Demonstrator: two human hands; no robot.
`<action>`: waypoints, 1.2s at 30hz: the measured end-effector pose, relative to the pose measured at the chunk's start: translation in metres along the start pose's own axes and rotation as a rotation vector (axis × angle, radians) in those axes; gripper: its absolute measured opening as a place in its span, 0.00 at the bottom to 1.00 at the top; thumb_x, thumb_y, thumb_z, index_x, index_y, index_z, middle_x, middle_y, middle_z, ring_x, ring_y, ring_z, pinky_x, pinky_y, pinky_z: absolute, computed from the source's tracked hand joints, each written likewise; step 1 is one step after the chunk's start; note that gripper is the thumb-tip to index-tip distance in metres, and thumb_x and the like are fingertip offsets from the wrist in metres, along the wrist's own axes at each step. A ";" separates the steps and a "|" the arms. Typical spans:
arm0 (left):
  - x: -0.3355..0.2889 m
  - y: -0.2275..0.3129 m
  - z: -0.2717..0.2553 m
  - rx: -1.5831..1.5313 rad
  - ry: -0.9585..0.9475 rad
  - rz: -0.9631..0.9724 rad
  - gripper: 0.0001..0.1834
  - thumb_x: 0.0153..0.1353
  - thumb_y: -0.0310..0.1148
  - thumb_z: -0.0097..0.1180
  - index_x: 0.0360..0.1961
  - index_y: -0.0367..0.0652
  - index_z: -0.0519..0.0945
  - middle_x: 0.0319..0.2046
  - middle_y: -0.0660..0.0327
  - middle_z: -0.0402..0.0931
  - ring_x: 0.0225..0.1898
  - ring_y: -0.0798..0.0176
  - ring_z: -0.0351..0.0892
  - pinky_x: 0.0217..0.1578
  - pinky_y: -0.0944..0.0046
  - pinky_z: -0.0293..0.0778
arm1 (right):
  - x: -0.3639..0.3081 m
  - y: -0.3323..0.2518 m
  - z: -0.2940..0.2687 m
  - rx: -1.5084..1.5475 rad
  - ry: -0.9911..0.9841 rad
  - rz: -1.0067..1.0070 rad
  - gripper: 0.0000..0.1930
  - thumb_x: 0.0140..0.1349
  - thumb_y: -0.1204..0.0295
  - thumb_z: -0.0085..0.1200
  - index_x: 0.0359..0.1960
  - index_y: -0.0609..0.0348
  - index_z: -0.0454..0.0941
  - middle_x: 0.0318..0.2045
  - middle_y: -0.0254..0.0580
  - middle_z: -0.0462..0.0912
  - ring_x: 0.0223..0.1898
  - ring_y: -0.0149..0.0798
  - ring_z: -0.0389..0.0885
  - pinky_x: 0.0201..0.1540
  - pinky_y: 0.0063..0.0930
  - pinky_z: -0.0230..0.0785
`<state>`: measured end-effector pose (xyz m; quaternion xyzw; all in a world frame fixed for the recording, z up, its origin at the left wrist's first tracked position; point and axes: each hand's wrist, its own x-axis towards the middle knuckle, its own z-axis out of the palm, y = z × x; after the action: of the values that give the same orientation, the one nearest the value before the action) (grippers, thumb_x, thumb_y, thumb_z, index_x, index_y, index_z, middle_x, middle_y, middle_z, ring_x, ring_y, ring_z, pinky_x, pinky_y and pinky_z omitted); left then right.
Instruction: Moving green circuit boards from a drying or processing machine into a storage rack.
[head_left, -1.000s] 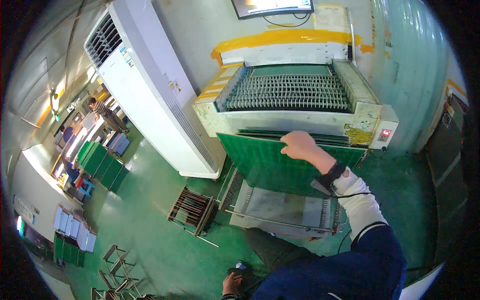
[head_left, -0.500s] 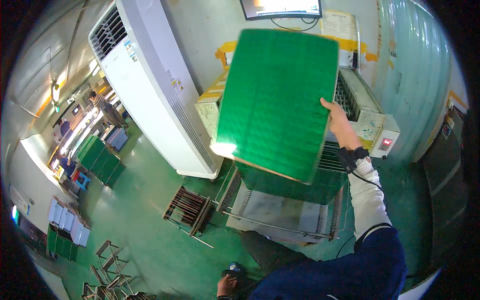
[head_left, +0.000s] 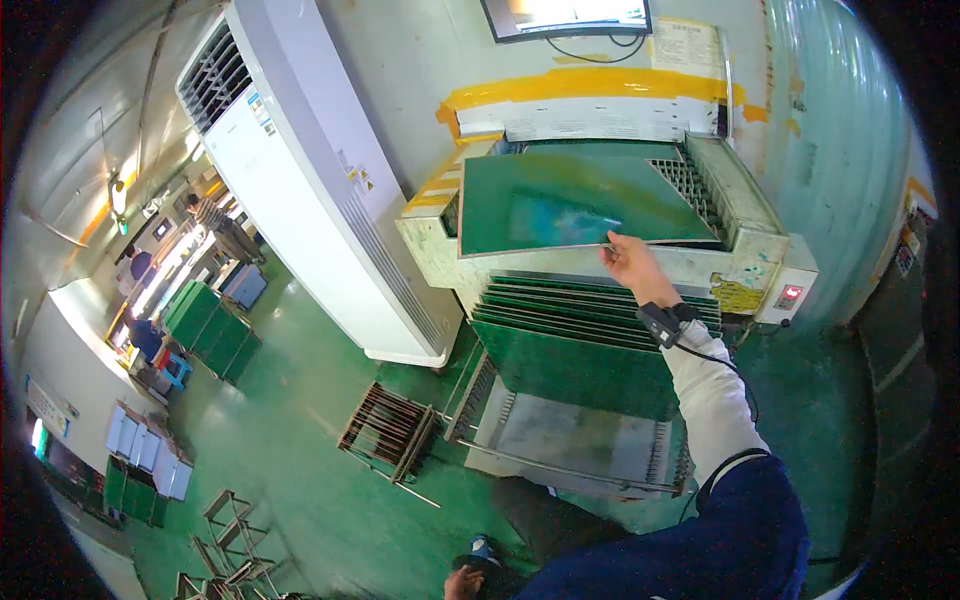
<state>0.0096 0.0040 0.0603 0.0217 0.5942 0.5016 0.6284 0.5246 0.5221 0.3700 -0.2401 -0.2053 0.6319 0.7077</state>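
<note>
Probably stiff and light, the green panel [head_left: 560, 200] is aptly pinched at its near edge by the right hand [head_left: 633, 266]; the state of the left hand [head_left: 463, 582] cannot be told.

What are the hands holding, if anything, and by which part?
The right hand holds a green board by its near edge; whether the left hand holds anything cannot be told.

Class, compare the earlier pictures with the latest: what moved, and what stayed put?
The right hand raised a green panel from the rack, then tipped it away over the rollers, now holding its near edge. The remaining panels, rack and air conditioner stayed put.
</note>
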 end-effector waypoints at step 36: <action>-0.029 0.028 0.033 -0.007 0.132 -0.174 0.11 0.58 0.37 0.56 0.36 0.42 0.80 0.32 0.59 0.80 0.31 0.63 0.77 0.35 0.63 0.74 | 0.021 0.009 0.031 -2.121 -0.054 -0.613 0.20 0.56 0.55 0.49 0.48 0.48 0.76 0.55 0.38 0.71 0.57 0.46 0.65 0.56 0.47 0.57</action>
<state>0.0243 0.0175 0.1084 -0.0654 0.6322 0.4474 0.6292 0.5017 0.5465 0.3895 -0.6504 -0.7093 -0.0622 0.2646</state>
